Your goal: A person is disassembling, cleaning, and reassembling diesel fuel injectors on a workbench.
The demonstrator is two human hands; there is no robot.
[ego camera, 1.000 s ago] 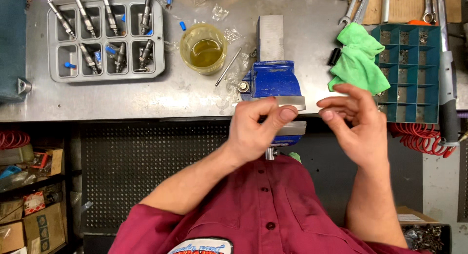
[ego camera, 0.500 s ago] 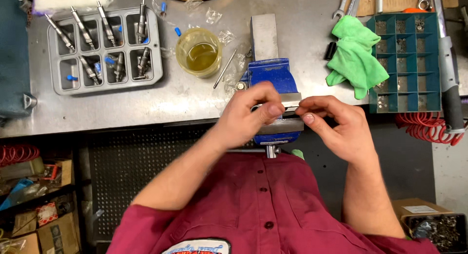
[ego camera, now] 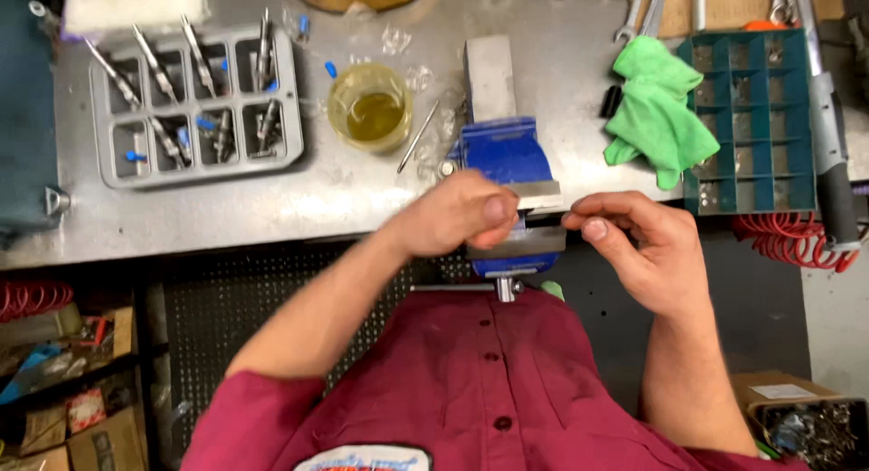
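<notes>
Blue bench vise [ego camera: 507, 159] sits at the front edge of a scuffed grey metal workbench [ego camera: 272, 199], its jaws overhanging the edge and its handle bar pointing back toward the person in the red shirt. Left hand [ego camera: 462, 213] lies curled over the vise jaws, thumb pressed forward against the upper jaw plate; whether anything is held under it cannot be told. Right hand [ego camera: 638, 249] hovers just right of the vise, fingers bent inward with thumb and forefinger drawn together near the jaw end; what they pinch, if anything, is too small to see. Left of the vise and farther back stands a small clear cup of yellowish liquid [ego camera: 371, 107], with a thin metal rod [ego camera: 418, 136] lying between cup and vise. Well left of the vise is a grey divided tray [ego camera: 195, 163] holding metal parts with blue caps. Right of the vise lies a crumpled green rag [ego camera: 659, 109], touching a teal compartment box [ego camera: 756, 118]. Below the bench, left of the vise, are a dark perforated panel [ego camera: 226, 317] and shelves with cardboard boxes [ego camera: 63, 417]; coiled red hose [ego camera: 787, 240] hangs to the right.
</notes>
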